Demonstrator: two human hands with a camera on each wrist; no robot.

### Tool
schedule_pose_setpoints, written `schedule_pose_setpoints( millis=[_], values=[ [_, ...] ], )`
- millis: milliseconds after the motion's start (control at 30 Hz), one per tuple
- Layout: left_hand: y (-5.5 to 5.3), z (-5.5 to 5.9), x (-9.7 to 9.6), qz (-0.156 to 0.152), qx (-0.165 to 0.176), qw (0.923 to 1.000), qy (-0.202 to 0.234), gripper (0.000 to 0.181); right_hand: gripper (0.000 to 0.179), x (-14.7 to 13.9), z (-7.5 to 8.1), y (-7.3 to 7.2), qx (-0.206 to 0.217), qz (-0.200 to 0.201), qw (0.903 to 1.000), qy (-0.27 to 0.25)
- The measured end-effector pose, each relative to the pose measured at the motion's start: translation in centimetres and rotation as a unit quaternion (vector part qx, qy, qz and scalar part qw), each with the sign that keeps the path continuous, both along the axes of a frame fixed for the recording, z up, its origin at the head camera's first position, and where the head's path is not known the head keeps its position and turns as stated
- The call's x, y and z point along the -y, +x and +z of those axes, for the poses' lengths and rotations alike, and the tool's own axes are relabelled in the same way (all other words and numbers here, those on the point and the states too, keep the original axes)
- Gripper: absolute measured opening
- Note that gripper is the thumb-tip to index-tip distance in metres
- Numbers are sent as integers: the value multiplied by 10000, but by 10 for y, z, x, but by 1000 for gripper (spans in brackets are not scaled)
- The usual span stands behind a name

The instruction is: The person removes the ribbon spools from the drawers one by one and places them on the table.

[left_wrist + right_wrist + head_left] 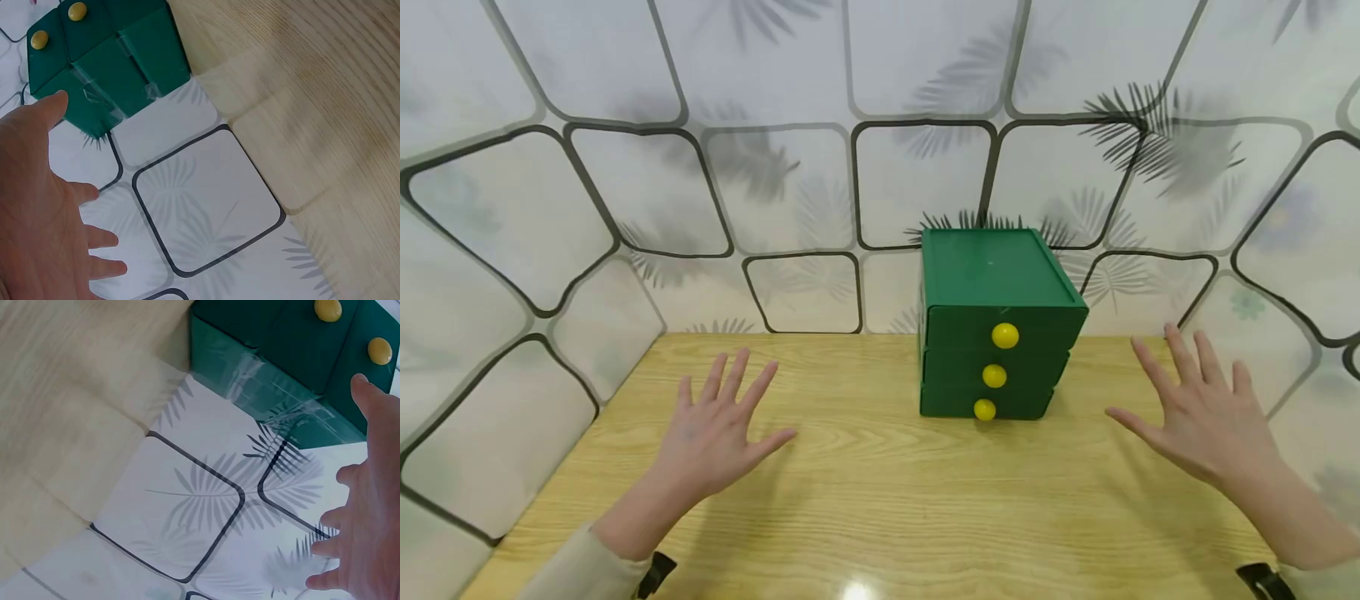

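Note:
A green drawer box (992, 271) with three stacked drawers stands right of centre on the wooden table, its front facing me. Each drawer carries a round yellow knob (1005, 336), and all the drawers look closed. My left hand (715, 437) is spread above the table to the left of the box, holding nothing. On the other side my right hand (1206, 417) is also spread and empty, apart from the box. In the left wrist view the box (106, 75) shows clear tape on its side; similar tape shows on the box (250, 375) in the right wrist view.
The light wooden table (850, 500) runs back to a wall covering (797, 192) with rounded outlines and grey leaf prints. That covering also rises along the left and right sides. A bright reflection lies near the table's front. Dark straps (657, 573) sit at both cuffs.

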State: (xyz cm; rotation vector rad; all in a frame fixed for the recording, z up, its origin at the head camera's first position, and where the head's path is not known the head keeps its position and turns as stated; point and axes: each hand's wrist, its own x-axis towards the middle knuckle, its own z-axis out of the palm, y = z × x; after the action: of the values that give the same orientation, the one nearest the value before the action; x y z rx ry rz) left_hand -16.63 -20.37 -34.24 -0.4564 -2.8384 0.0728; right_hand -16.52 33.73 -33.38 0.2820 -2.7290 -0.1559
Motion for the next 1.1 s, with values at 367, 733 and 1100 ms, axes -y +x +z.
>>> schedule_pose_setpoints(
  millis=[367, 733, 1100],
  values=[
    [-5, -7, -18, -103, 145, 9997, 163, 90, 99, 12, 32, -15, -192, 182, 9996, 94],
    [-14, -19, -60, -561, 47, 9958, 716, 89, 90, 27, 55, -38, 72, 340, 9986, -388],
    [-19, -32, -104, -985, 616, 9810, 1553, 87, 73, 34, 49, -75, 781, 837, 9673, -2262]
  ],
)
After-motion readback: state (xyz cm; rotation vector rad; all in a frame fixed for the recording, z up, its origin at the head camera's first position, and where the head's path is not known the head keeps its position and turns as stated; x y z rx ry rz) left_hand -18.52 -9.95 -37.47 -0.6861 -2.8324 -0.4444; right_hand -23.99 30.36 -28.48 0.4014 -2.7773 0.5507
